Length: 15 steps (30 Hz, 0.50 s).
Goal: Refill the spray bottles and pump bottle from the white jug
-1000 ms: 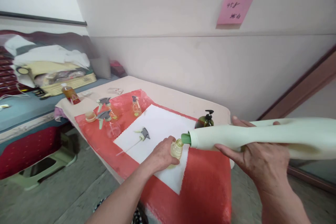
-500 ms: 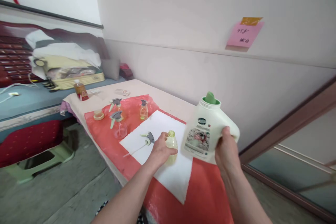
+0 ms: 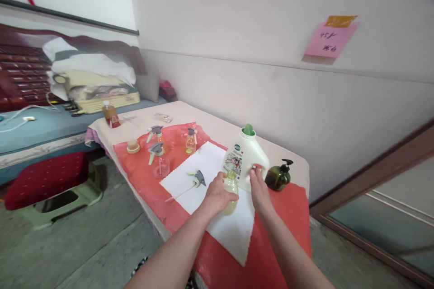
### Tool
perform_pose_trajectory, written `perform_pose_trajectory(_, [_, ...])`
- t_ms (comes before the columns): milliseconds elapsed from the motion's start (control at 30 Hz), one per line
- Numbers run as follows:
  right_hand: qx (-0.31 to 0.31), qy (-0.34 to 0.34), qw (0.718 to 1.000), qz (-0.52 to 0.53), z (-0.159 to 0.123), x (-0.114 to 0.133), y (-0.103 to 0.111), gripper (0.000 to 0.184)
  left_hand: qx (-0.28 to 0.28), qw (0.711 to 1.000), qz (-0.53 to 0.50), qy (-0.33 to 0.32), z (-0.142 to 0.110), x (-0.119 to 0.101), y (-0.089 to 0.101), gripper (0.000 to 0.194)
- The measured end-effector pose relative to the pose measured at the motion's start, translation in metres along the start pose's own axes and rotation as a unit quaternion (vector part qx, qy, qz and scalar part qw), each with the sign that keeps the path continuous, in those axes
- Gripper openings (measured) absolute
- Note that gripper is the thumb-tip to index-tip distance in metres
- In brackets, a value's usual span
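My left hand (image 3: 220, 194) is closed round a small see-through yellowish spray bottle (image 3: 231, 187), upright with its neck uncapped. A white detergent jug (image 3: 246, 158) stands upright just behind it, a green piece showing in its mouth. Against the jug's handle side is my right hand (image 3: 260, 189), fingers stretched upward and no longer wrapped round the handle; whether they still touch it is unclear. On the white cloth (image 3: 185, 198) to the left lies a loose grey spray head (image 3: 199, 178) with a thin dip tube.
Trigger spray bottles (image 3: 159, 162) and a round cap (image 3: 133, 146) stand on the red sheet (image 3: 142, 167). To the right is a dark green pump bottle (image 3: 278, 177). An amber bottle (image 3: 111, 115) stands at the far left; a red-topped stool (image 3: 47, 180) is beside the table.
The jug has moved left and down onto the table, and my right hand's grip on its handle has loosened. The view has shifted, bringing the pump bottle into sight. My left hand keeps the spray bottle.
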State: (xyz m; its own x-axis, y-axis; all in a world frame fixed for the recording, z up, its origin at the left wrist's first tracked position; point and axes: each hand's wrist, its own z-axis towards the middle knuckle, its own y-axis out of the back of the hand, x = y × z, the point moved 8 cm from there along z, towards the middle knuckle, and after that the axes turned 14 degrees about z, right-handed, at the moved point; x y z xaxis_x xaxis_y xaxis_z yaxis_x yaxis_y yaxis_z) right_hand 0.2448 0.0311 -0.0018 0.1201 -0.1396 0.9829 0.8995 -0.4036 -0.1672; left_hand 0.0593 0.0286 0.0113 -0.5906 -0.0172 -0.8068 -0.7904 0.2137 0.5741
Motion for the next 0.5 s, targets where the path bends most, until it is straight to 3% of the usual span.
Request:
perform_pose_trajectory(67, [0.029, -0.039, 0.999, -0.010, -0.025, -0.009, 0.010, 0.070, -0.008, 1.000, -0.019, -0.005, -0.001, -0.004, 0.000, 0.059])
perform_pose_trajectory(133, [0.097, -0.079, 0.992, -0.008, -0.051, -0.020, 0.010, 0.082, -0.013, 0.999, -0.045, -0.017, -0.004, -0.009, -0.001, 0.059])
perform_pose_trajectory(233, [0.167, -0.058, 0.983, -0.042, -0.077, -0.027, 0.007, 0.098, -0.010, 0.995, -0.089, -0.035, -0.011, -0.017, -0.008, 0.063])
perform_pose_trajectory(367, [0.125, 0.031, 0.988, -0.089, -0.080, -0.019, 0.011, 0.087, 0.013, 0.985, -0.147, -0.092, -0.018, -0.027, -0.016, 0.067])
perform_pose_trajectory(500, [0.112, 0.045, 0.990, -0.074, -0.073, -0.012, 0.012, 0.082, 0.068, 0.963, -0.206, -0.162, -0.014, -0.031, -0.008, 0.060])
